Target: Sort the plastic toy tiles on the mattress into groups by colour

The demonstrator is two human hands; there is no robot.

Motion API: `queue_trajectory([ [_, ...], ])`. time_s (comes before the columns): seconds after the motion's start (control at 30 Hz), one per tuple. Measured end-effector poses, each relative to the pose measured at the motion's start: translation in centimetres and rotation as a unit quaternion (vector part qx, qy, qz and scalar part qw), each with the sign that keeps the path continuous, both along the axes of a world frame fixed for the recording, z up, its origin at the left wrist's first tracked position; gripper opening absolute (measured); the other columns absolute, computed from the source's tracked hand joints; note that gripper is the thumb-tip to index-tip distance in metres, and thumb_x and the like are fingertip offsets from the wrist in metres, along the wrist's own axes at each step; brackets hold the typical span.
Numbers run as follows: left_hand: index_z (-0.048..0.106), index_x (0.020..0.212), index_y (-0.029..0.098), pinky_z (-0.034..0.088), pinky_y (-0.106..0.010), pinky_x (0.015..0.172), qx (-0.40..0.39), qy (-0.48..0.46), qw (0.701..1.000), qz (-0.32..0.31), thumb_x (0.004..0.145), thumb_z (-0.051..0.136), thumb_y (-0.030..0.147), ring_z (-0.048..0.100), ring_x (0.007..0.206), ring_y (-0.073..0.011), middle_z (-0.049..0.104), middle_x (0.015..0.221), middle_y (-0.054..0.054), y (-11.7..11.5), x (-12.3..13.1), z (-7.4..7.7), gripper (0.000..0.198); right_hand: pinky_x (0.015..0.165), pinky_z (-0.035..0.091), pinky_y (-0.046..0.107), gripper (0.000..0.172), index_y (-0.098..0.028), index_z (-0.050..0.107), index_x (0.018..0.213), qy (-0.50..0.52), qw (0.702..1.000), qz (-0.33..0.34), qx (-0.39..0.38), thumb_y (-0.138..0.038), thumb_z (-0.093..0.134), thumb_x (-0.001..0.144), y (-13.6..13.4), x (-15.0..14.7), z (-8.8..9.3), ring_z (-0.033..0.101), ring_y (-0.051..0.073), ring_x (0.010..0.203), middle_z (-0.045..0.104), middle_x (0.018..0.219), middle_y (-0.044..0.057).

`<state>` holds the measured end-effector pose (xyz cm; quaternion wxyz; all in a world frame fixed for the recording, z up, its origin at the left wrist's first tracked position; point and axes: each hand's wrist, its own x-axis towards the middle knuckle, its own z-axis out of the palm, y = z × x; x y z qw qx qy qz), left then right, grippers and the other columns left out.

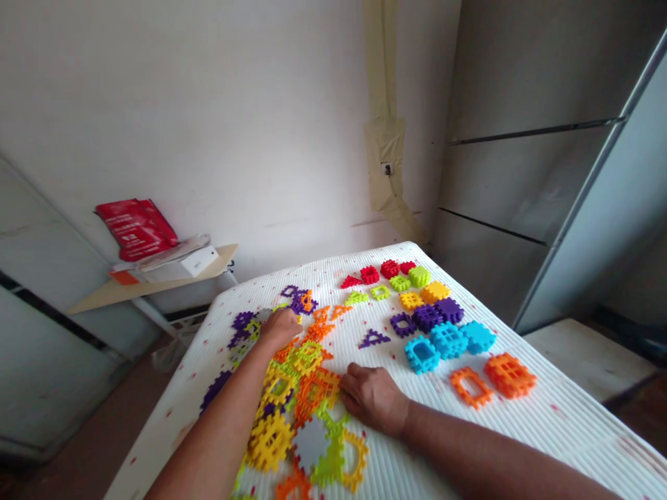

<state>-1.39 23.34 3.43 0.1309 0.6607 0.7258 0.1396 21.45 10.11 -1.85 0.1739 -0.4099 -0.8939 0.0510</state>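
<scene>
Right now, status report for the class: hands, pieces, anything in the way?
Left hand over far part of mixed pieces; right hand at their right edge. Mixed pieces overlapping, colour-sorted rows to the right. Left forearm hides some.

Reaching with the left hand (284,325) across a mixed pile of toothed plastic pieces (313,385) on a white ribbed tablecloth (396,472), hiding the fingertips near its far end. Resting the right hand (372,397), fingers curled, against the pile's right side. Facing sorted rows farther right: red pieces (369,275) farthest, then lime green pieces (418,277), yellow pieces (435,292), purple pieces (428,317), light blue pieces (449,340) and, nearest, orange pieces (509,375). Looking beyond toward a pale wall (260,125) with tan tape (381,62) around a socket (386,169), a grey cabinet (521,160) at right, and a small shelf (225,260) at left, bearing a red bag (133,229) and a white box (198,262).
</scene>
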Motion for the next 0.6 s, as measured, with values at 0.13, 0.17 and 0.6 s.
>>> queue_trajectory([
  [0.13,0.055,0.062,0.019,0.042,-0.025,0.060,0.032,-0.134,0.990,-0.001,0.059,0.059,0.027,0.059,0.068,-0.0182,0.057,0.059,0.002,-1.8,-1.6,0.9,0.010,0.055,0.033,0.023,0.014,-0.018,0.053,0.081,-0.003,1.000,0.001,-0.004,-0.023,0.044,0.089,0.0,0.0,-0.1,0.057,0.010,0.066,0.058,0.081,0.001],
  [0.17,0.056,0.064,0.018,0.043,-0.025,0.060,0.035,-0.168,0.985,-0.001,0.060,0.058,0.030,0.059,0.068,-0.0178,0.057,0.059,0.002,-2.5,-2.0,1.2,0.013,0.055,0.033,0.023,0.015,-0.018,0.054,0.081,-0.002,1.000,0.001,-0.005,-0.023,0.043,0.090,0.0,0.0,-0.1,0.057,0.010,0.066,0.058,0.081,0.001],
  [0.6,0.061,0.096,0.024,0.049,-0.037,0.083,0.065,-0.703,0.708,0.011,0.067,0.060,0.034,0.060,0.099,-0.0219,0.067,0.102,-0.003,-14.5,-1.0,1.0,0.031,0.057,0.033,0.022,0.017,-0.017,0.056,0.082,-0.002,1.000,0.002,0.002,-0.023,0.043,0.091,-0.2,0.1,0.2,0.056,0.011,0.067,0.058,0.081,0.002],
])
